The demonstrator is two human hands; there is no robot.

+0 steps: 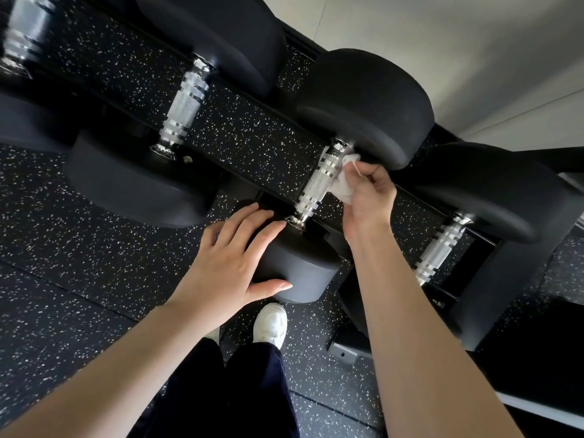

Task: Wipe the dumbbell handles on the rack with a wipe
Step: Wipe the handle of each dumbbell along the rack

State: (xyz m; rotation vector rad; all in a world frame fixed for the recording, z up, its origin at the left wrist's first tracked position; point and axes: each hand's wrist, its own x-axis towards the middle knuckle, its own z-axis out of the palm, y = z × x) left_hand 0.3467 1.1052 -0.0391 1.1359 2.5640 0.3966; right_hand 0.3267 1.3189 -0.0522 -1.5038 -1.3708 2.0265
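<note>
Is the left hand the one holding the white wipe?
No. The right hand holds the wipe against the dumbbell handle, while the left hand rests flat on the black weight end.

Soft daylight falls from beyond the hands [368,194], brightening the pale wall [474,58] and glinting on the chrome handles [186,102]. The black weights [369,99] swallow detail in shadow. Left of the hands the far handle [22,33] is smeared; wide-angle bending stretches the edges.
</note>
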